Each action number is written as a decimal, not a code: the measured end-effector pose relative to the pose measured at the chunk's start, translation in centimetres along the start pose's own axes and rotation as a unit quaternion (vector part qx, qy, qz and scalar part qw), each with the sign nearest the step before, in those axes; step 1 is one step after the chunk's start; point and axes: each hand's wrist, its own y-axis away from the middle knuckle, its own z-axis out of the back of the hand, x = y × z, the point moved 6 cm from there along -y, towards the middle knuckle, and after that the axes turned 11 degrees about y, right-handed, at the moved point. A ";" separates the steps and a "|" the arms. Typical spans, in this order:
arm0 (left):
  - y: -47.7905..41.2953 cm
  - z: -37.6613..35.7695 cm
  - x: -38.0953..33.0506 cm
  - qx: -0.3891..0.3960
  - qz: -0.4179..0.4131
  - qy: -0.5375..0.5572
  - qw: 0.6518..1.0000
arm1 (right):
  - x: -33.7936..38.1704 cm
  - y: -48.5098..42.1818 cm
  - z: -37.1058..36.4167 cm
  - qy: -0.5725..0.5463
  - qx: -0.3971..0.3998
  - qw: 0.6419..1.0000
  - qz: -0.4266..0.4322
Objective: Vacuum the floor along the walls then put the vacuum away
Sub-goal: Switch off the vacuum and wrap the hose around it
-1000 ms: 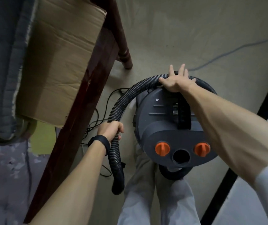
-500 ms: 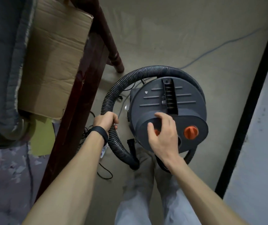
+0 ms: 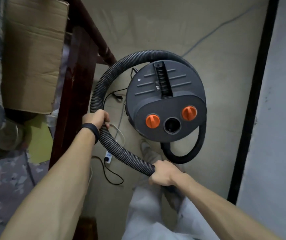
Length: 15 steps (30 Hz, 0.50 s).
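A round dark grey vacuum canister [image 3: 166,99] with two orange knobs and an open port stands on the beige floor in front of my feet. Its black ribbed hose [image 3: 100,87] loops from behind the canister, round its left side and down toward me. My left hand [image 3: 95,118], a black band on its wrist, is closed round the hose at the left bend. My right hand [image 3: 163,174] grips the hose's free end just below the canister. A smooth black tube [image 3: 190,153] curves out from under the canister's near edge.
A dark red wooden bed frame [image 3: 73,94] with a turned leg runs along the left, with a cardboard sheet [image 3: 33,54] and grey bedding on it. A white power strip [image 3: 108,155] and black cables lie on the floor by the hose. A grey wall [image 3: 280,118] with black skirting is at the right.
My right hand left the canister's top and took hold of the hose's free end, pulling it down toward me. My left hand kept its grip on the hose bend.
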 end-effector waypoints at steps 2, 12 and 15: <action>0.0 0.2 -0.4 -0.025 -0.045 -0.043 0.998 | 0.1 1.5 0.0 0.004 -0.023 0.999 -0.026; 4.0 -2.8 -1.4 -0.050 -0.160 -0.103 0.981 | -2.8 5.0 2.9 0.118 -0.163 0.976 -0.088; 4.7 -3.1 -0.8 -0.061 -0.167 -0.107 0.978 | -3.2 3.7 3.0 0.119 -0.165 0.975 -0.087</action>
